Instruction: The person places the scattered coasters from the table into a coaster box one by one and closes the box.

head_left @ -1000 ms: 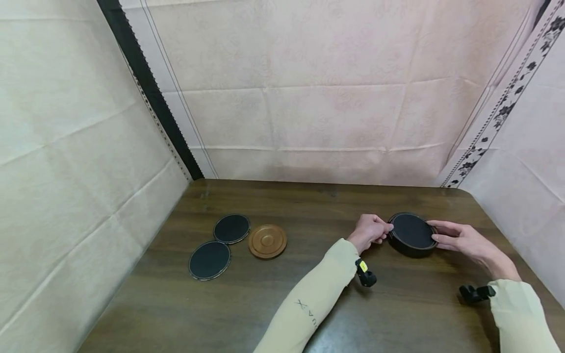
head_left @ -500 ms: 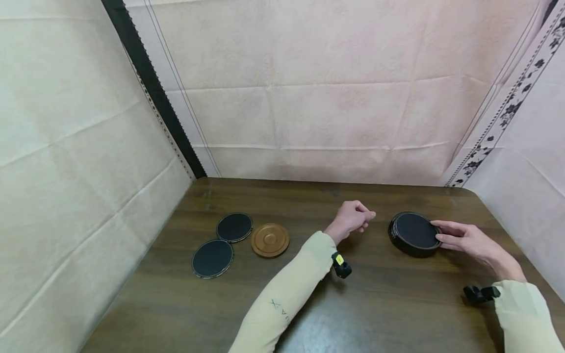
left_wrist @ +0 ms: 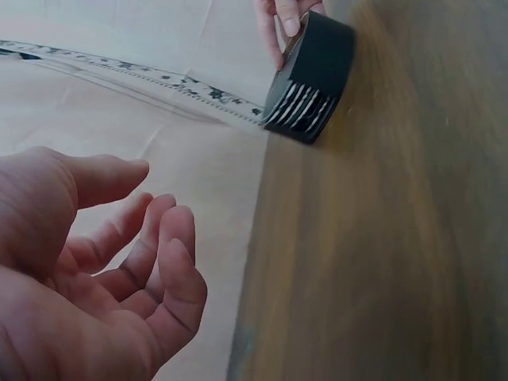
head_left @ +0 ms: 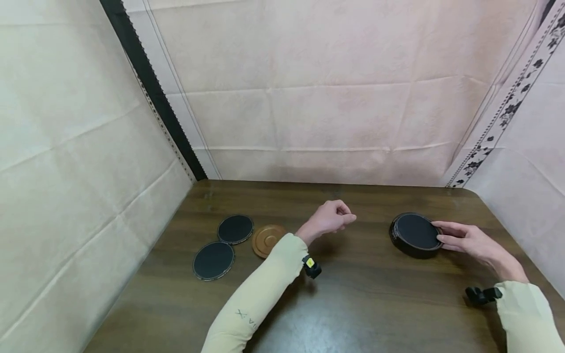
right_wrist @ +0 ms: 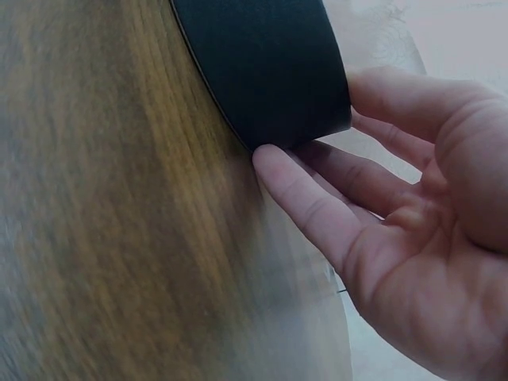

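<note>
On the tabletop, steady the holder flat, gripping its edge lightly with the right hand, with the left hand loosely curled and empty, well apart.

two loose black discs, one brown disc, one round black holder, two wrist cameras, one table

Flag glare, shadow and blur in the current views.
Head: pale glare on the wooden table, soft shadow beside the left sleeve, edges fairly crisp; left wrist: table grain smeared, coaster holder slightly soft; right wrist: grain soft too, pale sheen low in frame, and the holder's wall so dark that little detail shows.
</note>
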A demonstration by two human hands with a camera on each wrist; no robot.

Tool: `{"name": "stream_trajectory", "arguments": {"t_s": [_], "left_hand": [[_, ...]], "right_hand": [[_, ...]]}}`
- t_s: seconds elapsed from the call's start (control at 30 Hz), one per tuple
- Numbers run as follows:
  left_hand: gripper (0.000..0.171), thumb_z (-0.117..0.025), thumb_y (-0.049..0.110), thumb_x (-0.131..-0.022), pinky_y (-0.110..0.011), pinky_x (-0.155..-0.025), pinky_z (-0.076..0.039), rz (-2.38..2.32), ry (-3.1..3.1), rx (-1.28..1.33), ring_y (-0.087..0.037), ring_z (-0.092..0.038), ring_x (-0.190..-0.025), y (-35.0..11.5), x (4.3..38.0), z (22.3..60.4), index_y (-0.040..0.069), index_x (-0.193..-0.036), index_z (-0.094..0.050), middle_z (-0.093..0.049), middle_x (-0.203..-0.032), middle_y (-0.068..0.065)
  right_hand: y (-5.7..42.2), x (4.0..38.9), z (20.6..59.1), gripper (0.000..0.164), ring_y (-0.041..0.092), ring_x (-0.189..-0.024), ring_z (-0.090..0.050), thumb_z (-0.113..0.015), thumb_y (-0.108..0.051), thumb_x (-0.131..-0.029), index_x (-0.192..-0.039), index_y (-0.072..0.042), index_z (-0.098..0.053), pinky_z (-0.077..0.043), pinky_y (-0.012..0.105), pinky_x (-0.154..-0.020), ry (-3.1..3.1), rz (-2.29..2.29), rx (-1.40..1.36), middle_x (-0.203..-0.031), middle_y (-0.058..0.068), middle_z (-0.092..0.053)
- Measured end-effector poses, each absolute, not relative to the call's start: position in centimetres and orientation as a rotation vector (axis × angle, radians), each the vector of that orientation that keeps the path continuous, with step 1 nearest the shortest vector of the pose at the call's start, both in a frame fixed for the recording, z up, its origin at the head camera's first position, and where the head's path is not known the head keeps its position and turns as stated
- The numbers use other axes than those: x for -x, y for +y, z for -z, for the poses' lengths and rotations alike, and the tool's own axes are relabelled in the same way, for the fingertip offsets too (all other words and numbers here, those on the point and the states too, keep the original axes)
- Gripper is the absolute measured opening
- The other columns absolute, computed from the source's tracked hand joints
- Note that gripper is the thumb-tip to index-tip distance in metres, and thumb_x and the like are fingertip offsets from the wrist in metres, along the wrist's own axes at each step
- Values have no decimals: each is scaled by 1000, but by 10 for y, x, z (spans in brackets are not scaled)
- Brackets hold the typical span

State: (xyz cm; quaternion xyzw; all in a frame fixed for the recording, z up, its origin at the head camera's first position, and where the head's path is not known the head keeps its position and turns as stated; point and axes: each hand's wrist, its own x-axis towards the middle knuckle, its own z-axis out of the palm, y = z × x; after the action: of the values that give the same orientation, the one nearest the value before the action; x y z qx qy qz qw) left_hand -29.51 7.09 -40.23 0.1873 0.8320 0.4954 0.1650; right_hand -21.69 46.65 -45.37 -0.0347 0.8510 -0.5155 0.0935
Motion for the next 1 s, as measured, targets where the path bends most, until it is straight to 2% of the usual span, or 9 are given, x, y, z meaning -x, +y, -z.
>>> {"name": "stream_trajectory", "arguments": {"t_s": [0.13,0.27,0.4,0.6,0.8,1.0], "left_hand": [[14,-70,31,-91,-47,-77,-57,-1404,2345,-591,-35,-66,-88,47,295,398,18,-92,-64,-65,-90,-11],[16,-69,32,-92,-34,-69,-55,-1358,2355,-627,-40,-65,-94,23,295,396,18,-96,-63,-64,-87,-6],[18,-68,33,-93,-27,-64,-51,-1303,2412,-653,-35,-65,-90,1,292,395,18,-99,-62,-64,-86,-3],[19,-67,36,-93,-29,-69,-49,-1196,2515,-683,-17,-58,-83,-32,279,387,20,-102,-62,-63,-92,0],[20,-65,37,-94,-32,-75,-48,-1109,2581,-662,-18,-55,-90,-72,271,386,22,-107,-61,-62,-99,1],[23,-66,34,-94,-31,-73,-48,-1075,2656,-571,-17,-56,-89,-110,270,388,18,-111,-62,-63,-100,1]], "right_hand": [[465,218,453,66,-2,-100,-66,-65,-19,-95,-146,9,-34,-58,26,-82,2512,1538,129,-118,-25,-54],[464,219,454,66,-3,-100,-65,-65,-20,-95,-146,8,-34,-57,27,-83,2510,1543,113,-119,-23,-55],[465,219,454,67,-3,-100,-65,-65,-20,-95,-147,7,-33,-57,27,-83,2497,1557,83,-114,-29,-54],[466,218,455,68,-4,-101,-65,-66,-21,-95,-147,8,-32,-57,26,-84,2487,1558,95,-114,-31,-54],[466,220,455,66,-3,-100,-65,-65,-20,-95,-146,9,-33,-57,26,-83,2501,1552,126,-114,-31,-55],[468,218,454,64,-4,-100,-65,-64,-17,-96,-145,9,-34,-58,26,-82,2504,1563,145,-114,-31,-55]]}}
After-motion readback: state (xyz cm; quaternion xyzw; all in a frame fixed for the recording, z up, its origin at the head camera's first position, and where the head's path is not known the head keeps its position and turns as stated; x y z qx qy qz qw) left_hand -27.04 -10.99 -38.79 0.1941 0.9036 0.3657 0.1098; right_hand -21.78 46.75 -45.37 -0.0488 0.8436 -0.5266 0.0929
